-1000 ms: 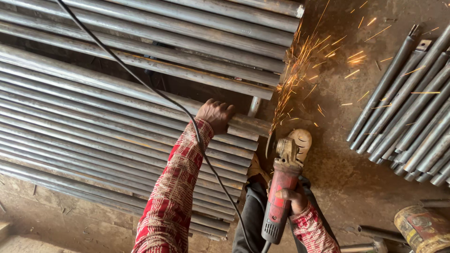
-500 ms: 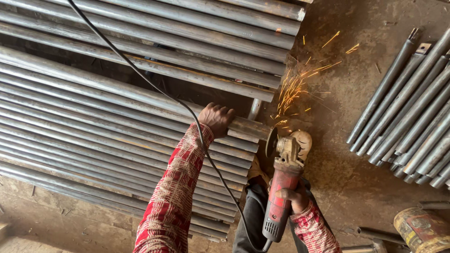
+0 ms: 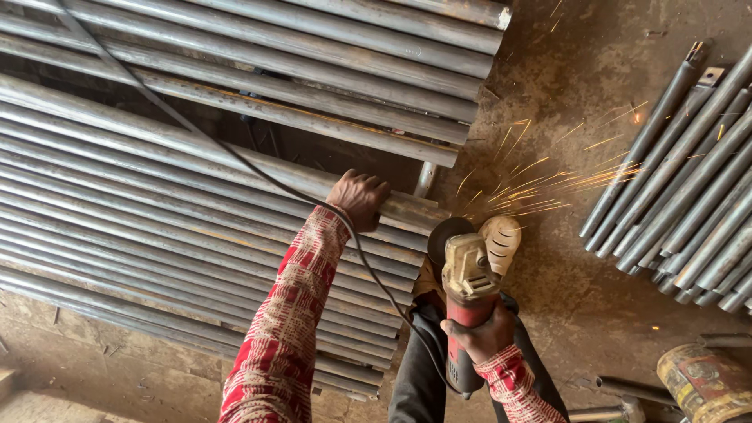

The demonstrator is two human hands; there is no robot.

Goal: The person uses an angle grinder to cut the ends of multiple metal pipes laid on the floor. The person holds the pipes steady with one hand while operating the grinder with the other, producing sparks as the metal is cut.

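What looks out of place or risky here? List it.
The black cord trails across the pipes and over the left hand, close to the grinder disc. Sparks spray right toward another pipe stack. Both hands are bare.

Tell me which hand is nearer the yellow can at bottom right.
Right. The right hand grips the grinder, with bare floor between it and the can. The left hand rests on the pipes, farther up and left.
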